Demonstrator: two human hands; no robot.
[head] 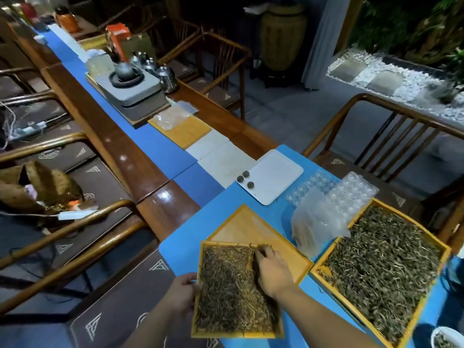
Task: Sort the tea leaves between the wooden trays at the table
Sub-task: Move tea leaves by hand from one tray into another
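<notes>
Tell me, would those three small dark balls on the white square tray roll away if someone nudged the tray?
Probably: the three small dark balls look round and sit loose near one corner of the white square tray. Its surface looks flat and smooth, with only a low rim, so a nudge might send them rolling. They seem compact, not crumbly.
</notes>
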